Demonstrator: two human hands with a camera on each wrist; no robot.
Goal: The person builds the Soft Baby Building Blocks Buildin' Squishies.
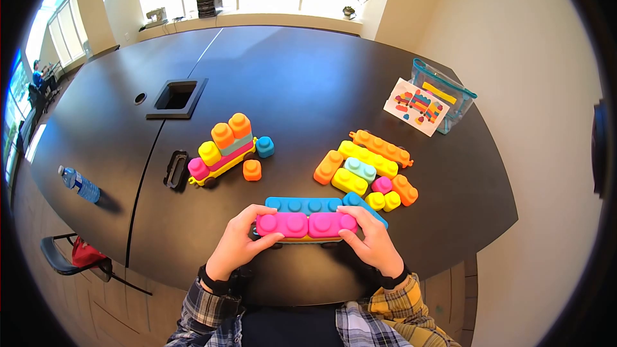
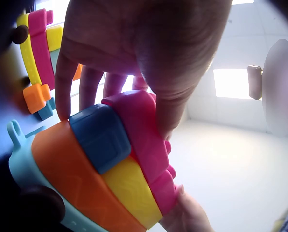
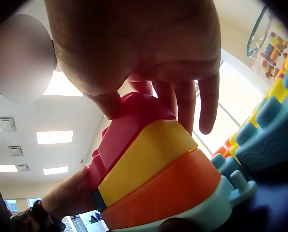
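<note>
Two pink building blocks lie end to end on top of a stacked toy train car near the table's front edge. My left hand pinches the left pink block, thumb on the near side and fingers behind. The right-hand pink block is gripped the same way by my right hand. Under the pink layer, the left wrist view shows a small blue block beside a yellow block. Below these come a long orange block and a light blue wheeled base with a hook.
A long blue block lies just behind the car. Several loose blocks, including a yellow block, spread behind right. A finished-looking train car stands left. Farther out are a water bottle, a picture card and a clear bag.
</note>
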